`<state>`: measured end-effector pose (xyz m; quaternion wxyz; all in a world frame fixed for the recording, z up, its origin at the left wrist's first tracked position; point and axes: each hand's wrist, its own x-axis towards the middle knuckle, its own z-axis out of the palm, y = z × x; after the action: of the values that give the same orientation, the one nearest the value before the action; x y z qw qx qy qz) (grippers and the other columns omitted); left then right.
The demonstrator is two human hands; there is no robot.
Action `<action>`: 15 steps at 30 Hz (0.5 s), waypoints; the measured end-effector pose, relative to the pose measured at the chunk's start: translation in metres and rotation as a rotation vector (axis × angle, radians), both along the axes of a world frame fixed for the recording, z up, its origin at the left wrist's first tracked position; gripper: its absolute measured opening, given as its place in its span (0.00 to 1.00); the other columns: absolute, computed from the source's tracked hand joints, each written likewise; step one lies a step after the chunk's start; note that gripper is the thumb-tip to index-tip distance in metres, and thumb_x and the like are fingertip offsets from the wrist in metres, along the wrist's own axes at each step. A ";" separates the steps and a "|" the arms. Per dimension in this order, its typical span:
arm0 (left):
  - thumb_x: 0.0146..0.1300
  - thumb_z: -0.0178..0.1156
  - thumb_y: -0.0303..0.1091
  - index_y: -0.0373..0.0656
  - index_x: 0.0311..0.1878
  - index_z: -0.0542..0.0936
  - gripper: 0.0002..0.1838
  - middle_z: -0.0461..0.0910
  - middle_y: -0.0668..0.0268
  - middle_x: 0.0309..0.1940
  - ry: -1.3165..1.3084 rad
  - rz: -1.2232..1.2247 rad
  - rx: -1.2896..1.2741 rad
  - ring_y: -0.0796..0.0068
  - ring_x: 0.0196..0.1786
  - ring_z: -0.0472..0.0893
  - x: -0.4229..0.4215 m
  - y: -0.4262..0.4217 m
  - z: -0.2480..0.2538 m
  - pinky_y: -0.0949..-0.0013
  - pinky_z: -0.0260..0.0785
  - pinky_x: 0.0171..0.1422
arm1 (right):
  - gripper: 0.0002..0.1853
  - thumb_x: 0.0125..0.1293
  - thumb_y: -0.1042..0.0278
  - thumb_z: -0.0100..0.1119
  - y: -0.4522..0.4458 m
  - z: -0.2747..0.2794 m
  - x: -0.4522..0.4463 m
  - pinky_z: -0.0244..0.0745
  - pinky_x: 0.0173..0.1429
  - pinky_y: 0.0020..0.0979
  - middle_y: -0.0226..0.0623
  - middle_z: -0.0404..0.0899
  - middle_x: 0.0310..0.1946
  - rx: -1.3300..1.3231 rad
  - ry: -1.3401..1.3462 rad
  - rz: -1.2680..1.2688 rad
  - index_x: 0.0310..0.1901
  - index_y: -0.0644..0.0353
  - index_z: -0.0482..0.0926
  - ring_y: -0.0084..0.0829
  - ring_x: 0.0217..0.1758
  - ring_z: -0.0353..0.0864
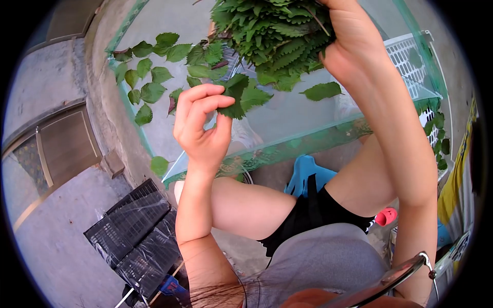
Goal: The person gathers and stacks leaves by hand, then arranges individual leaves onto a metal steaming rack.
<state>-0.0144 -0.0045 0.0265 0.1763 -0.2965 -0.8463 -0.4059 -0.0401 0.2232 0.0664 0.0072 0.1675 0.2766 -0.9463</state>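
Note:
A thick stack of green serrated leaves (280,38) is gripped in my right hand (349,43) at the top of the view, its fingers partly hidden behind the leaves. To its lower left, my left hand (203,120) pinches a dark green leaf (236,92) between thumb and fingertips. Under both hands is a translucent sheet with a green mesh edge (267,158). Loose leaves (152,92) lie spread on it to the left, and a single leaf (322,91) lies below the stack.
White perforated plastic (405,59) shows at the right, with more leaves (436,133) beside it. Black plastic crates (136,231) stand at the lower left. A blue stool (310,174) is beneath me, and a pink shoe (386,216) is at the lower right.

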 end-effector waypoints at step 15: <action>0.53 0.61 0.15 0.41 0.34 0.70 0.11 0.74 0.56 0.46 -0.132 -0.170 0.450 0.71 0.45 0.76 0.010 -0.011 0.004 0.72 0.70 0.49 | 0.11 0.58 0.70 0.60 -0.008 0.004 0.004 0.80 0.49 0.39 0.41 0.83 0.36 0.031 -0.152 0.060 0.41 0.65 0.77 0.36 0.39 0.84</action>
<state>-0.0047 -0.0153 0.0307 0.1474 -0.2926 -0.7165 -0.6159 -0.0359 0.2150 0.0704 0.0540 0.2305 0.2947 -0.9258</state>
